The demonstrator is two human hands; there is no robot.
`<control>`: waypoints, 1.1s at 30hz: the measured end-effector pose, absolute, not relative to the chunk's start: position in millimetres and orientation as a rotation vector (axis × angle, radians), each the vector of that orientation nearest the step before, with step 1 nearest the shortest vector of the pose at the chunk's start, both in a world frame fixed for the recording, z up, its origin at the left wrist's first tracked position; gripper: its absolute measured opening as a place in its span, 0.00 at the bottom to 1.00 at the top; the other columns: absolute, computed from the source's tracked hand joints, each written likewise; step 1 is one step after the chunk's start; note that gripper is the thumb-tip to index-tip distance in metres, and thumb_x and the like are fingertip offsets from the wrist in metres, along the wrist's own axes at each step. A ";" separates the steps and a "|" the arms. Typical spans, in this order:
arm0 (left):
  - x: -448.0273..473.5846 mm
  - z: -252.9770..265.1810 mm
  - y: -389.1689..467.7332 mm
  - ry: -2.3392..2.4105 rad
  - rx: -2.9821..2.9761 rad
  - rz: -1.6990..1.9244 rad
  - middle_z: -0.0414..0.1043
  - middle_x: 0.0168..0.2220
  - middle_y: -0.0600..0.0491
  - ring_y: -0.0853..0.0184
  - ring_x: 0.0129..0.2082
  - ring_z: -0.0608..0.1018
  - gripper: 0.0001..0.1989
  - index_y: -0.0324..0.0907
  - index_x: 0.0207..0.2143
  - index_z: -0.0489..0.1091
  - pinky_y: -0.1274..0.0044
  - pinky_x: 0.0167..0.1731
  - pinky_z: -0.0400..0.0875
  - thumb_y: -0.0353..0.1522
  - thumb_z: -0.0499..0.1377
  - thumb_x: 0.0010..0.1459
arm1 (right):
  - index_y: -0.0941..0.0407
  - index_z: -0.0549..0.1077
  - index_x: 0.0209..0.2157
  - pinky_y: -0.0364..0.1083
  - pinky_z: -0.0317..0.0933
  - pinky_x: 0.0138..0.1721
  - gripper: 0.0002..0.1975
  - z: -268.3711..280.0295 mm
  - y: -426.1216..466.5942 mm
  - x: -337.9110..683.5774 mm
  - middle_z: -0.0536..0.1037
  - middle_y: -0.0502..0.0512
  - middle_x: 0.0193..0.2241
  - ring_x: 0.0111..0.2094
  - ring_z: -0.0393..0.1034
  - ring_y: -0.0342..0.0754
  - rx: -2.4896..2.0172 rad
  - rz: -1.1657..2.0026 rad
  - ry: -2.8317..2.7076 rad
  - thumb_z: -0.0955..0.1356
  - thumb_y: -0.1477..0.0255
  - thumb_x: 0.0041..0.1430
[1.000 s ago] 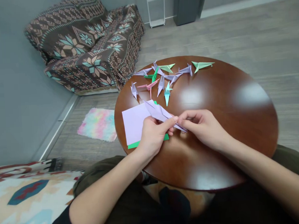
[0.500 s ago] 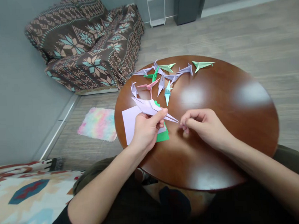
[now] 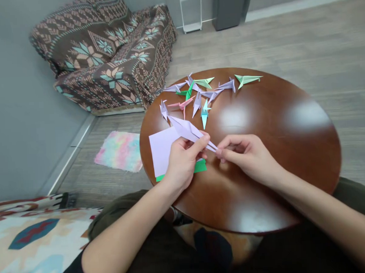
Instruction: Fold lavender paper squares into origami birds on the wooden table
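My left hand (image 3: pixel 188 156) grips a lilac origami paper (image 3: pixel 185 128), folded long and narrow, between thumb and fingers. Its split, pointed end juts out to the right, where my right hand (image 3: pixel 246 151) pinches the tip with thumb and forefinger. Under my left hand and partly hidden by it lie a flat lilac sheet (image 3: pixel 163 147) and a green sheet (image 3: pixel 200 166). Just beyond the folded paper are a blue paper crane (image 3: pixel 204 115), a pink paper crane (image 3: pixel 183 105) and a small lilac paper crane (image 3: pixel 164 111).
All this rests on a round brown table (image 3: pixel 278 156). More folded cranes cluster at its far left side, with a pale green crane (image 3: pixel 247 80) farther right. A patterned sofa (image 3: pixel 111 63) stands beyond, and a fluffy pastel mat (image 3: pixel 119 152) lies on the floor.
My right hand has closed in on the folded paper's tip and now pinches it. My left hand and the paper have shifted slightly to the right.
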State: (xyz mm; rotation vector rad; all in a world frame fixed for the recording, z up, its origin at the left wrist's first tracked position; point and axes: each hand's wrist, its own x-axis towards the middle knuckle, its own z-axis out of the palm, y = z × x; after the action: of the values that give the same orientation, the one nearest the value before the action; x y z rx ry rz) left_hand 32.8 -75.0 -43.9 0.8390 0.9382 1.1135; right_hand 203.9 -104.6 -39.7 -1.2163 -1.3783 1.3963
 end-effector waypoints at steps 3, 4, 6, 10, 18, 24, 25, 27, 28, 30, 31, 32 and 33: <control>31.3 -46.4 -74.6 0.979 0.901 1.084 0.78 0.29 0.53 0.73 0.27 0.76 0.15 0.37 0.32 0.79 0.81 0.30 0.71 0.40 0.73 0.51 | 0.59 0.79 0.28 0.43 0.60 0.31 0.07 -38.6 -103.1 206.2 0.77 0.49 0.21 0.25 0.68 0.42 -1.206 1.441 -1.436 0.72 0.71 0.58; 30.6 -46.6 -74.8 0.968 0.929 1.034 0.78 0.28 0.52 0.71 0.27 0.77 0.16 0.37 0.31 0.79 0.79 0.32 0.73 0.42 0.73 0.52 | 0.58 0.79 0.28 0.43 0.61 0.32 0.08 -37.9 -102.2 207.2 0.78 0.50 0.21 0.25 0.69 0.43 -1.209 1.412 -1.418 0.72 0.70 0.59; 29.3 -45.8 -75.8 0.913 0.980 0.864 0.79 0.26 0.49 0.68 0.27 0.79 0.18 0.36 0.29 0.80 0.77 0.34 0.75 0.44 0.73 0.51 | 0.58 0.79 0.29 0.43 0.63 0.33 0.09 -36.4 -100.5 209.3 0.78 0.50 0.22 0.26 0.70 0.43 -1.209 1.334 -1.334 0.72 0.68 0.60; 27.7 -40.3 -79.0 0.819 1.062 0.539 0.80 0.26 0.46 0.66 0.26 0.81 0.21 0.35 0.28 0.80 0.75 0.33 0.76 0.45 0.74 0.48 | 0.56 0.77 0.28 0.43 0.62 0.29 0.09 -35.0 -98.4 211.8 0.77 0.49 0.20 0.23 0.68 0.43 -1.177 1.399 -1.251 0.77 0.68 0.53; 26.0 -35.7 -79.3 0.881 1.174 0.645 0.79 0.26 0.49 0.70 0.24 0.79 0.20 0.37 0.30 0.79 0.79 0.27 0.75 0.47 0.69 0.56 | 0.57 0.79 0.24 0.42 0.61 0.24 0.04 -37.0 -96.5 215.5 0.77 0.49 0.19 0.21 0.66 0.42 -1.218 1.349 -1.310 0.75 0.73 0.50; 23.9 -33.1 -79.9 0.897 1.299 0.628 0.80 0.27 0.48 0.71 0.23 0.79 0.17 0.36 0.30 0.79 0.81 0.27 0.74 0.43 0.66 0.61 | 0.56 0.72 0.15 0.42 0.59 0.22 0.11 -34.3 -96.9 217.7 0.75 0.51 0.16 0.19 0.67 0.43 -1.304 1.337 -1.394 0.72 0.74 0.47; 23.7 -33.1 -79.3 0.898 1.283 0.635 0.80 0.27 0.48 0.71 0.23 0.79 0.17 0.36 0.30 0.79 0.81 0.26 0.75 0.43 0.67 0.60 | 0.56 0.72 0.15 0.42 0.59 0.22 0.11 -33.9 -96.5 218.1 0.75 0.51 0.16 0.19 0.67 0.44 -1.303 1.335 -1.402 0.72 0.74 0.47; 23.4 -33.9 -78.1 0.895 1.237 0.638 0.80 0.26 0.48 0.70 0.24 0.80 0.18 0.36 0.31 0.79 0.81 0.26 0.75 0.44 0.68 0.58 | 0.56 0.73 0.17 0.43 0.60 0.23 0.08 -33.8 -95.1 219.4 0.76 0.51 0.17 0.20 0.68 0.44 -1.288 1.337 -1.409 0.71 0.75 0.47; 23.4 -34.7 -77.6 0.894 1.210 0.636 0.81 0.26 0.48 0.69 0.24 0.81 0.18 0.36 0.31 0.79 0.81 0.26 0.76 0.44 0.69 0.57 | 0.57 0.74 0.18 0.43 0.61 0.24 0.07 -34.1 -94.2 220.3 0.76 0.51 0.17 0.21 0.69 0.44 -1.278 1.342 -1.407 0.71 0.76 0.48; 23.6 -37.1 -77.5 0.899 1.143 0.633 0.81 0.27 0.48 0.68 0.25 0.82 0.18 0.36 0.32 0.79 0.80 0.27 0.77 0.44 0.70 0.56 | 0.57 0.76 0.22 0.43 0.62 0.25 0.05 -35.3 -92.7 222.5 0.77 0.51 0.20 0.22 0.70 0.44 -1.260 1.347 -1.360 0.71 0.76 0.49; 23.9 -38.6 -77.9 0.902 1.101 0.636 0.82 0.28 0.47 0.68 0.26 0.82 0.18 0.36 0.33 0.79 0.80 0.28 0.77 0.44 0.70 0.56 | 0.57 0.75 0.25 0.43 0.63 0.25 0.03 -36.0 -92.3 223.6 0.78 0.51 0.21 0.22 0.70 0.44 -1.250 1.328 -1.315 0.71 0.75 0.51; 24.3 -39.9 -78.4 0.906 1.056 0.642 0.82 0.29 0.47 0.68 0.27 0.83 0.17 0.36 0.33 0.79 0.80 0.29 0.78 0.43 0.71 0.55 | 0.56 0.75 0.28 0.43 0.64 0.25 0.02 -36.6 -92.3 224.7 0.79 0.51 0.22 0.21 0.71 0.44 -1.241 1.286 -1.269 0.71 0.74 0.53; 24.7 -41.1 -78.9 0.911 1.012 0.649 0.83 0.30 0.47 0.68 0.27 0.83 0.17 0.36 0.34 0.79 0.80 0.29 0.78 0.43 0.71 0.55 | 0.55 0.73 0.31 0.43 0.65 0.26 0.03 -37.1 -92.8 225.6 0.80 0.50 0.24 0.22 0.71 0.44 -1.240 1.227 -1.239 0.71 0.74 0.54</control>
State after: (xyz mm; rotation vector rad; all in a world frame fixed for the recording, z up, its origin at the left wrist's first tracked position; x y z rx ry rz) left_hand 24.7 -78.9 -41.1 1.0123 0.9105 0.6495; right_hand 225.6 -92.8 -37.1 -1.2395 -1.2394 1.2270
